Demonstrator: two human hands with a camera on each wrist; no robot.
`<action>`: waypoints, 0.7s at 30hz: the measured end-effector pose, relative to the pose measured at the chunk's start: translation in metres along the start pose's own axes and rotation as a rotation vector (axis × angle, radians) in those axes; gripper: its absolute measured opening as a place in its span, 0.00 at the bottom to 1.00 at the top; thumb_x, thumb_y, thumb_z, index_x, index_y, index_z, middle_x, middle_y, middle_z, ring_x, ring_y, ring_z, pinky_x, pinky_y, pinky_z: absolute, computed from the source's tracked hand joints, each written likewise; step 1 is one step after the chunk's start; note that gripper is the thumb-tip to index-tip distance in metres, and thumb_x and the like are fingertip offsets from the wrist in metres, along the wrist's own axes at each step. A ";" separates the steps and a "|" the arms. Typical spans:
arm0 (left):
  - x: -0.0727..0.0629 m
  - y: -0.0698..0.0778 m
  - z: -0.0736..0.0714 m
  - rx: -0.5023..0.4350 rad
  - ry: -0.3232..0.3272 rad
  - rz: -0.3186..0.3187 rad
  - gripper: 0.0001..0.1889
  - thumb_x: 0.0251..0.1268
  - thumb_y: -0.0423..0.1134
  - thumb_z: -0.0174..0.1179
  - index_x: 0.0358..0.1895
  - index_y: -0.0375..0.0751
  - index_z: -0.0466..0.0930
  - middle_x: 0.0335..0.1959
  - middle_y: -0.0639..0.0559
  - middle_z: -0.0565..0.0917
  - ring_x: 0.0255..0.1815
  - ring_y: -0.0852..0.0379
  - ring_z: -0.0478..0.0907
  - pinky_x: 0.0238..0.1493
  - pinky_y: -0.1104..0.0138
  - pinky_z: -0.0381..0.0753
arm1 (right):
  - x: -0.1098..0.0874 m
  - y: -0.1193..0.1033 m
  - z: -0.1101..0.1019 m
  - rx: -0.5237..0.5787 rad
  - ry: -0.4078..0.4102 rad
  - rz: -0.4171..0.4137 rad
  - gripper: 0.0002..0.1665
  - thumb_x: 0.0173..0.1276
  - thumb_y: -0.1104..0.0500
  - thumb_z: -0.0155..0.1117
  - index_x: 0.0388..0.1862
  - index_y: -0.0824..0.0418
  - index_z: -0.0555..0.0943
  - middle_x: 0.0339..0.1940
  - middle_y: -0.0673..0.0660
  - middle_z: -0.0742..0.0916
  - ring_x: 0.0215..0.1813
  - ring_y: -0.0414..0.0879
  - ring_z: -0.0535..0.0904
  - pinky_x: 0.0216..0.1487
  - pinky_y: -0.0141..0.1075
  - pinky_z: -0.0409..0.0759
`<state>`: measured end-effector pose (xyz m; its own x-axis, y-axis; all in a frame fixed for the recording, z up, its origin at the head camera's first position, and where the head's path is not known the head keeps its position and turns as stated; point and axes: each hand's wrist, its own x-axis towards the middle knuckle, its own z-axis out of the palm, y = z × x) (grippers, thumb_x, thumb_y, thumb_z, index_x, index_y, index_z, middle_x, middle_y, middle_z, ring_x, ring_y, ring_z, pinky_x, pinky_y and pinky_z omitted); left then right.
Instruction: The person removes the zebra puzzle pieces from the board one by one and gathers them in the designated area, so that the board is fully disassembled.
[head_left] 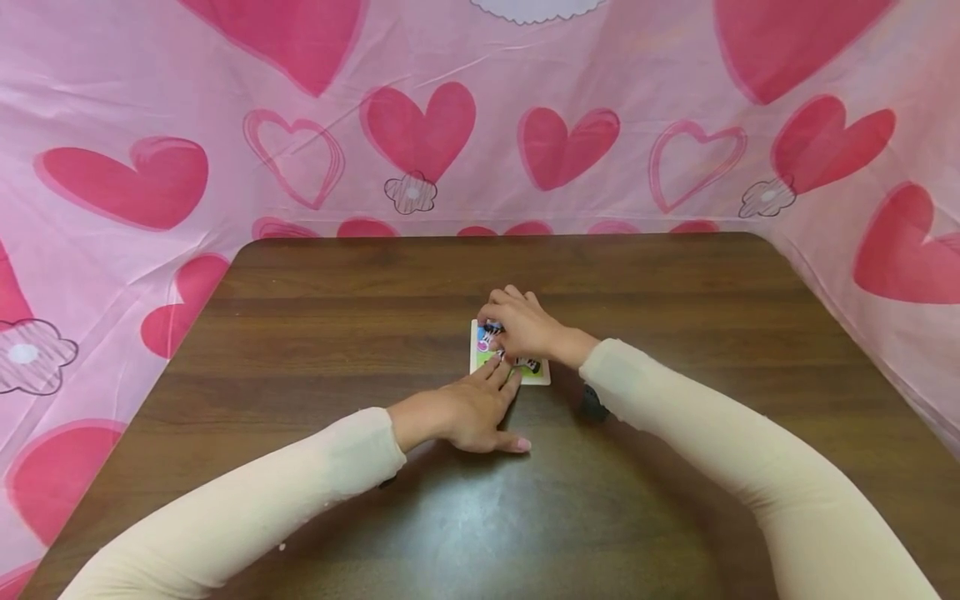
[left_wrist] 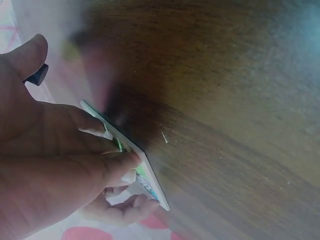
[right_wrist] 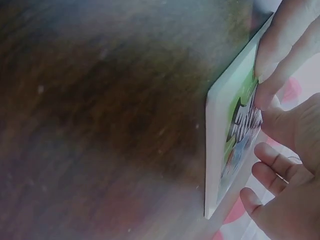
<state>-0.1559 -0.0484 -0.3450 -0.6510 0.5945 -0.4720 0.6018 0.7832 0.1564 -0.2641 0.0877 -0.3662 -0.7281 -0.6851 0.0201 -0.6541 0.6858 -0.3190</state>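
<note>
A small, flat picture puzzle with a pale border lies at the middle of the table, showing a black-and-white striped animal over green and blue. My left hand reaches in from the near side. Its extended fingers touch the near part of the puzzle, while the thumb points right, over the table. From the right comes my right hand, bent over the far part, its thumb on the picture. In the right wrist view its other fingertips stand spread near the puzzle's far end. Both hands cover much of the picture; I cannot tell whether the right one pinches a piece.
The brown wood-grain table stretches out on all sides of the puzzle. Pink cloth with red hearts hangs behind the table and along its sides. A dark device sits at the right wrist, below the cream sleeve.
</note>
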 end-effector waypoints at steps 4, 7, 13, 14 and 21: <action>0.001 0.000 0.000 -0.001 -0.005 -0.002 0.51 0.64 0.72 0.43 0.77 0.39 0.39 0.78 0.41 0.36 0.78 0.47 0.28 0.75 0.60 0.40 | 0.001 0.002 0.000 -0.012 0.005 -0.019 0.18 0.59 0.58 0.73 0.49 0.55 0.83 0.43 0.52 0.78 0.47 0.48 0.65 0.45 0.42 0.61; 0.002 0.000 0.001 0.002 -0.004 -0.005 0.51 0.64 0.72 0.43 0.77 0.39 0.39 0.78 0.41 0.36 0.78 0.47 0.28 0.75 0.60 0.40 | 0.001 0.003 0.000 -0.043 0.019 -0.038 0.18 0.58 0.57 0.74 0.49 0.55 0.84 0.42 0.52 0.78 0.46 0.48 0.66 0.44 0.42 0.62; 0.002 0.000 0.001 0.016 0.004 -0.003 0.51 0.64 0.72 0.43 0.77 0.39 0.39 0.78 0.41 0.37 0.78 0.46 0.30 0.75 0.60 0.40 | 0.004 0.004 -0.001 -0.042 0.021 -0.050 0.17 0.57 0.56 0.75 0.46 0.55 0.84 0.43 0.52 0.79 0.47 0.48 0.67 0.45 0.42 0.63; 0.002 0.000 0.001 0.018 0.005 -0.002 0.51 0.64 0.72 0.42 0.77 0.38 0.39 0.78 0.41 0.37 0.78 0.46 0.30 0.75 0.60 0.40 | 0.005 0.004 0.000 -0.036 0.018 -0.048 0.17 0.57 0.57 0.74 0.46 0.55 0.83 0.43 0.52 0.79 0.47 0.48 0.67 0.45 0.42 0.63; 0.002 -0.001 0.002 0.030 0.012 0.003 0.51 0.64 0.72 0.42 0.77 0.38 0.39 0.78 0.41 0.38 0.78 0.45 0.31 0.75 0.60 0.41 | 0.007 0.002 0.000 0.005 -0.001 -0.042 0.16 0.59 0.61 0.72 0.45 0.56 0.78 0.42 0.51 0.79 0.46 0.48 0.66 0.45 0.43 0.62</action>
<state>-0.1573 -0.0481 -0.3479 -0.6547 0.5990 -0.4611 0.6171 0.7758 0.1317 -0.2708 0.0841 -0.3670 -0.6996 -0.7138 0.0323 -0.6832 0.6551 -0.3227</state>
